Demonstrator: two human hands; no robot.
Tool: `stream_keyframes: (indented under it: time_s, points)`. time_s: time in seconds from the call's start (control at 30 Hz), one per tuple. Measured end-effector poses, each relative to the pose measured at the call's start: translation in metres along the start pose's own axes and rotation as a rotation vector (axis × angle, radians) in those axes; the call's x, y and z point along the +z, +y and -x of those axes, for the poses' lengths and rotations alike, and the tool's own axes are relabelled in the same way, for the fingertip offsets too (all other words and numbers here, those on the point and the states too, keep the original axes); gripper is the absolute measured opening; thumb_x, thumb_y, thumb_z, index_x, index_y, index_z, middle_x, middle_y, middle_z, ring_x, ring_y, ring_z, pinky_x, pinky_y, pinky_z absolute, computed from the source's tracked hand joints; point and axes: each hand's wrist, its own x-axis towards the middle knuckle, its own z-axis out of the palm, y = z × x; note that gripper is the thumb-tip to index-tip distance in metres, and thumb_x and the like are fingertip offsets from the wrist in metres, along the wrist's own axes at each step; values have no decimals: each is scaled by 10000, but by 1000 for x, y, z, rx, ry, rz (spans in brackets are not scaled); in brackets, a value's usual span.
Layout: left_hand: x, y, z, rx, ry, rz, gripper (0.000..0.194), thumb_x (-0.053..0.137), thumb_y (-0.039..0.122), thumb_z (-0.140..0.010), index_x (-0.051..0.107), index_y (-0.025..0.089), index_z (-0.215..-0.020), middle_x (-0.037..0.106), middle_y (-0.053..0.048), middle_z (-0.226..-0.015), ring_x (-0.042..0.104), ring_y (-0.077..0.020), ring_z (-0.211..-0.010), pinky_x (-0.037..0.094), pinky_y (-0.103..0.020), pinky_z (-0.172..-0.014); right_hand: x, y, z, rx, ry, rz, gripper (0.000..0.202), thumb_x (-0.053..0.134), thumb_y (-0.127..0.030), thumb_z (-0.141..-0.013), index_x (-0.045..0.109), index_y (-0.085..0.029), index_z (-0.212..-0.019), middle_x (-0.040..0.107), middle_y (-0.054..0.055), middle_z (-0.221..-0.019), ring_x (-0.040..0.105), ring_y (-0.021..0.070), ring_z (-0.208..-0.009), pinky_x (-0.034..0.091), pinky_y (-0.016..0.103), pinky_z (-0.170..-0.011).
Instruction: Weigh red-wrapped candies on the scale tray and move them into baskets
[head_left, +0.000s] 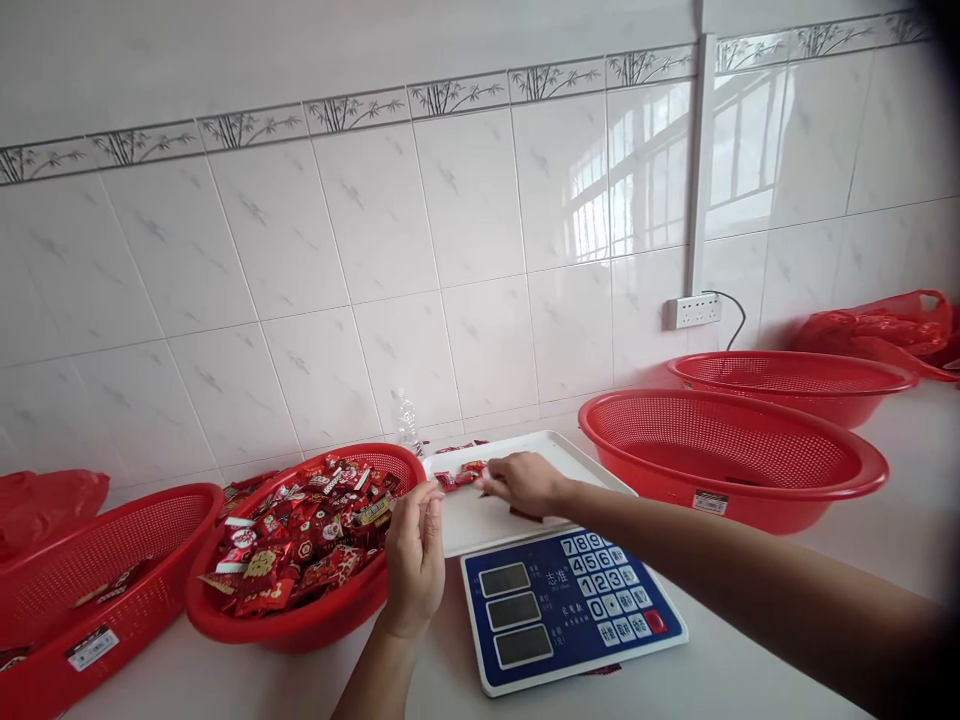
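Note:
A digital scale with a blue keypad panel (574, 605) stands in front of me, its white weighing tray (600, 470) behind the panel. Over the tray, my right hand (525, 482) has curled fingers beside a few small red wrapped packets (471, 472). Another dark red packet (526, 514) lies partly under this hand. My left hand (414, 565) is at the tray's left edge, fingertips pressed together close to the packets. What either hand holds, if anything, is hidden. Left of it sits a red basket (300, 632) heaped with red wrapped packets (315, 540).
Two red perforated baskets (731, 500) stand at the right, with a red plastic bag (877, 330) behind. Another red basket (150, 520) with few packets is at far left. A clear bottle (406, 420) stands by the tiled wall, and a power socket (694, 311) is mounted there.

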Motion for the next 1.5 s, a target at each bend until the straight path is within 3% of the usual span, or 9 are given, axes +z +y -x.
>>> stream_keyframes:
  time_s: [0.13,0.3,0.43,0.53,0.67,0.83,0.97,1.3,1.5]
  points:
    - [1,-1,2,4,-5,4,238,390,300,-964,569,171,-1056,673,-108,-972,651,-188,-872,530,-336,-768,-27,63,8,287,88,58,546,271,-607,-919,644,-219,-829,704,102,-769,658,269,-734,401,306,-579]
    - [3,-1,3,23,-6,-2,227,393,282,-962,556,175,-1079,670,-98,-955,640,-189,-881,523,-346,-783,-55,146,48,569,124,126,593,232,-620,-910,625,-205,-751,671,134,-717,637,306,-669,420,372,-551]
    - [3,2,2,14,-4,1,236,387,300,-963,562,179,-1066,673,-102,-972,642,-194,-881,524,-346,-776,-57,173,70,636,112,143,552,347,-608,-890,656,-177,-737,679,213,-857,641,396,-834,450,463,-628]
    - [3,1,3,15,-3,-1,240,389,306,-962,558,179,-1076,670,-97,-951,640,-193,-875,522,-345,-775,-46,158,57,533,132,121,497,379,-540,-909,674,-148,-989,597,249,-1180,518,445,-1129,446,525,-767]
    - [3,0,4,16,-2,5,239,387,297,-966,545,183,-1104,668,-95,-964,637,-186,-879,518,-341,-786,-20,95,14,231,82,24,452,395,-491,-934,582,-207,-1231,500,151,-1365,435,321,-1266,399,473,-972]
    - [2,-2,3,-1,-11,20,244,386,297,-968,538,180,-1120,662,-107,-1011,637,-187,-906,519,-333,-788,15,8,-33,-75,-60,-77,577,483,-571,-886,457,-259,-1370,419,119,-1441,384,274,-1324,392,421,-1019]
    - [1,-3,2,-33,-24,28,230,382,283,-971,537,179,-1105,660,-110,-1006,638,-185,-910,522,-327,-782,31,-24,-53,-192,-126,-78,464,548,-444,-905,494,-218,-1307,487,110,-1359,497,279,-1202,434,497,-957]
    - [2,-1,3,20,-57,4,221,393,259,-966,540,176,-1108,656,-98,-984,632,-180,-902,517,-330,-796,31,-18,-45,-133,-112,12,289,551,-326,-927,566,-178,-1175,589,79,-1183,611,198,-976,523,404,-824]
    - [2,-3,4,2,-43,-8,240,386,289,-968,548,172,-1100,663,-96,-955,639,-185,-884,525,-336,-785,-3,32,-31,19,0,21,278,549,-332,-929,575,-170,-1154,605,74,-1149,619,189,-947,528,393,-807]
